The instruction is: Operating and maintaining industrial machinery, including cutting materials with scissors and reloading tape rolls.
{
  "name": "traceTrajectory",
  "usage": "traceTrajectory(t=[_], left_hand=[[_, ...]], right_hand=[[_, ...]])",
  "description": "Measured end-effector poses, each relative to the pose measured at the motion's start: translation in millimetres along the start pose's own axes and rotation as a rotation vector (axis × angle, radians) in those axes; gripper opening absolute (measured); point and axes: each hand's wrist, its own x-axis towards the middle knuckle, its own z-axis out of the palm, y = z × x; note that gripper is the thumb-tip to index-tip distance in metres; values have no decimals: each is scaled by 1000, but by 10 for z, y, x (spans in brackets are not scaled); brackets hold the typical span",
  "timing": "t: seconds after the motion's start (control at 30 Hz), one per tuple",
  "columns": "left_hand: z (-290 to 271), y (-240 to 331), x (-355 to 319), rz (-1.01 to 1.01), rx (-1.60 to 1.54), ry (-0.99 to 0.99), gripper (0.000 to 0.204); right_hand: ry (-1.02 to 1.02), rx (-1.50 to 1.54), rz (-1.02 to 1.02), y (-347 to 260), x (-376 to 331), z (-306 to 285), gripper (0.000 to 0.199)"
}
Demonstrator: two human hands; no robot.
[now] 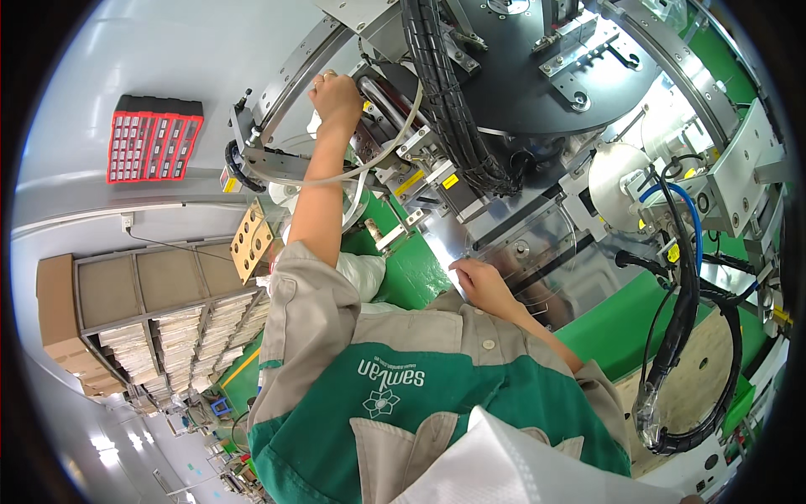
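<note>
My left hand (336, 99) reaches up to the left side of a machine, its fingers curled in beside a metal cylinder (384, 102). What those fingers hold, if anything, is hidden by the hand. A clear bent hose (369, 171) passes across my left forearm. Close to my body, my right hand (485, 286) is at the near edge of the machine's shiny metal base plate (449, 239), fingers bent and together. Whether it grips something there cannot be made out.
A thick black cable bundle (449, 101) hangs in front of a round black turntable (537, 76). More black cables (684, 336) loop at the right. A red parts organizer (155, 141) is at the left, above a rack (159, 311) of stacked pale material. Below lies green floor (416, 273).
</note>
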Motion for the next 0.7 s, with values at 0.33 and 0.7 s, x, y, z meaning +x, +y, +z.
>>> traceTrajectory(t=[0.33,0.7], left_hand=[[-2,-94,-52,-12,-227,5,14],[-226,103,-1128,-596,-1527,400,34]], right_hand=[[-38,-42,24,21,1,52,19],[13,-82,-27,10,26,77,13]])
